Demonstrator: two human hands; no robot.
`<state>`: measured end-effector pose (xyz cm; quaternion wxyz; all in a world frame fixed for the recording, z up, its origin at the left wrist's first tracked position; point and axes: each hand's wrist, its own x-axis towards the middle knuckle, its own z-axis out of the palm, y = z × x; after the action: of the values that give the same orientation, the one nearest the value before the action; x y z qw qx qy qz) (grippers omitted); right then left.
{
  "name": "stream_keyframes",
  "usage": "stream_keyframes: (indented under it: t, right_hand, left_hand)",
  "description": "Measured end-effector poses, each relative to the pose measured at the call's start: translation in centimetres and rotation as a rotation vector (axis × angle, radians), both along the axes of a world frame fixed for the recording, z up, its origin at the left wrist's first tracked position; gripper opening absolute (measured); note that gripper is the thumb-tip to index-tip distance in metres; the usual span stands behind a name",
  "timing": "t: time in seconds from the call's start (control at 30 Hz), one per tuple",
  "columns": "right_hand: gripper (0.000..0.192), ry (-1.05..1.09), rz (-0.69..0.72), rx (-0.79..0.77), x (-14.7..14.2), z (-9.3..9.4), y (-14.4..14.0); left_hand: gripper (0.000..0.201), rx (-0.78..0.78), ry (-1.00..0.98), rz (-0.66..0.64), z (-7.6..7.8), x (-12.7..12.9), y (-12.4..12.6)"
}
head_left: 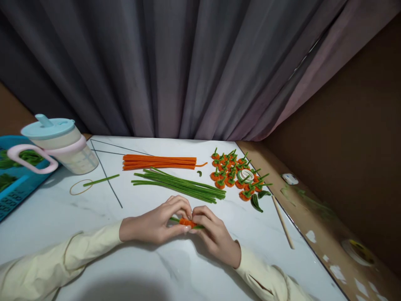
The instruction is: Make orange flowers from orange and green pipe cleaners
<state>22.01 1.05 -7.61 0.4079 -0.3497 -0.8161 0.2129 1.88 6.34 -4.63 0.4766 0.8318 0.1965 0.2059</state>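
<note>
Fingers of the left hand [161, 222] and right hand [215, 234] pinch nearly together on an orange coil [187, 223], one hand at each end, neither nearer. Its long axis runs roughly along the table's [169, 267] back edge, well apart from that and the right edge.

1. Curtain [169, 71], grey, full width behind the table; deep upright folds, pinkish toward the right.
2. Bright slit [305, 60], thin and broken, in the curtain's upper right.
3. Table [62, 213], white top, grey marble-like veining, dark right edge.
4. Wall [360, 117], right side, plain brown, in shadow.
5. Brown surface [266, 163], alongside the table's right edge.
6. Light, dim; soft shadow across the near tabletop.
</note>
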Motion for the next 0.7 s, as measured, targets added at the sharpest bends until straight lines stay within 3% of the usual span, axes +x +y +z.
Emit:
stream_keyframes:
  t: [0.13,0.33,0.47,0.53,0.7]
  right_hand:
    - [0.026,0.170,-0.049,-0.197,-0.2,0.2,0.1]
    - [0.030,0.259,-0.038,-0.431,-0.5,-0.4,0.2]
    - [0.029,0.206,-0.111,-0.471,-0.1,-0.2,0.2]
    - [0.029,0.150,-0.133,-0.414,0.3,0.2,0.1]
    - [0.035,0.046,-0.186,-0.219,1.0,0.7,0.2]
  left_hand:
    - [0.019,-0.518,-0.035,0.047,0.3,0.3,0.3]
    - [0.026,-0.814,-0.058,0.030,0.3,1.2,0.3]
    - [0.025,-0.867,-0.117,0.127,-0.1,1.1,0.4]
    - [0.024,-0.857,-0.135,0.183,-0.2,1.0,0.5]
    - [0.021,-0.807,-0.130,0.186,0.0,0.8,0.5]
